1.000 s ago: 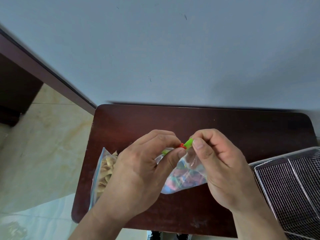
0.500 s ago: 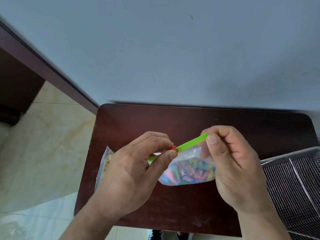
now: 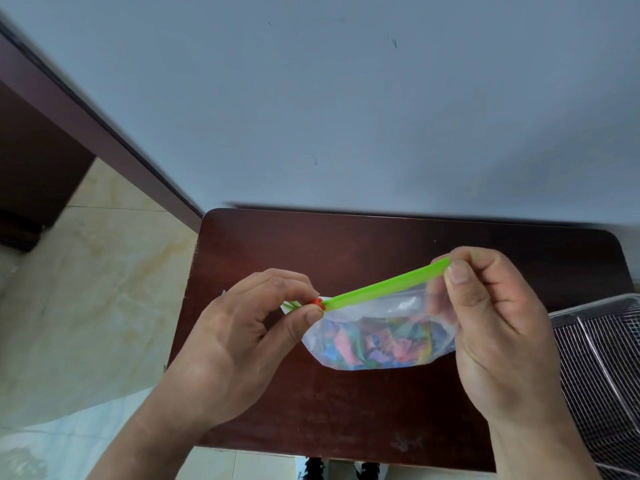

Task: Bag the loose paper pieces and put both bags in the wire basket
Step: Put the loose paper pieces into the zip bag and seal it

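Left hand point(image 3: 242, 344) pinches the red slider point(image 3: 318, 303); right hand point(image 3: 491, 327) pinches the green zip strip point(image 3: 384, 287) end of the paper-pieces bag point(image 3: 377, 344) — wire basket point(image 3: 602, 368) at 3 o'clock on the counter point(image 3: 346, 244).

Clear zip bag point(image 3: 377, 337) of multicoloured paper pieces point(image 3: 381, 346), held above table, tilted; green zip strip point(image 3: 384, 285) rising rightward, red slider point(image 3: 318, 302) at left end. Wire basket point(image 3: 602, 368) at right edge.

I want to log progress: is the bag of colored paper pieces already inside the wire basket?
No: the bag of colored paper pieces is held above the table by the left hand and right hand, left of the wire basket.
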